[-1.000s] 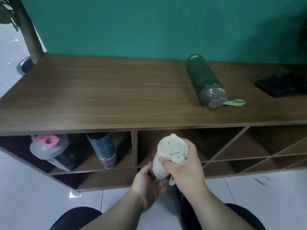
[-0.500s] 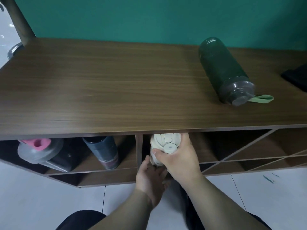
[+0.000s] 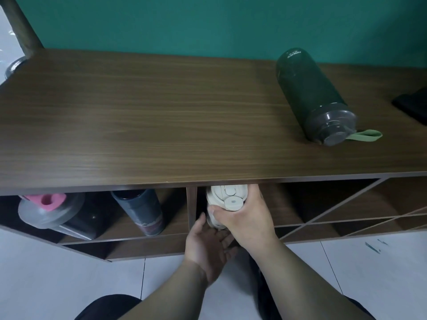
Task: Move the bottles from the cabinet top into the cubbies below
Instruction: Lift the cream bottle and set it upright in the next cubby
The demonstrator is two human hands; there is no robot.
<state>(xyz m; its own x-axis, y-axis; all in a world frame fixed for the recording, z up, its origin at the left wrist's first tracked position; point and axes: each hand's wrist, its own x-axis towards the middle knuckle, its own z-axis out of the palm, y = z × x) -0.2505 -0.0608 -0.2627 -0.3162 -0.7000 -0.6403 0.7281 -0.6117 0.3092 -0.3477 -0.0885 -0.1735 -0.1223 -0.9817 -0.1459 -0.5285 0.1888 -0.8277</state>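
Observation:
A cream bottle (image 3: 225, 197) stands upright in the middle cubby, just right of the divider, its top partly hidden under the cabinet top (image 3: 138, 125). My right hand (image 3: 245, 215) grips it around the lid and upper body. My left hand (image 3: 208, 245) is palm up with straight fingers beneath the bottle's base. A dark green bottle (image 3: 309, 93) with a grey lid and a green strap lies on its side on the cabinet top at the right. In the left cubby are a shaker bottle (image 3: 50, 211) with a pink cap and a dark blue bottle (image 3: 141, 211).
A black object (image 3: 413, 105) lies at the cabinet top's right edge. Diagonal-slat cubbies (image 3: 335, 204) fill the right side below. A brown pole (image 3: 20, 26) on a round base stands at the far left. White tiled floor (image 3: 346, 269) lies beneath me.
The cream bottle has moved from in front of the cabinet up and into the middle cubby with both hands following it. My view has come closer to the cabinet.

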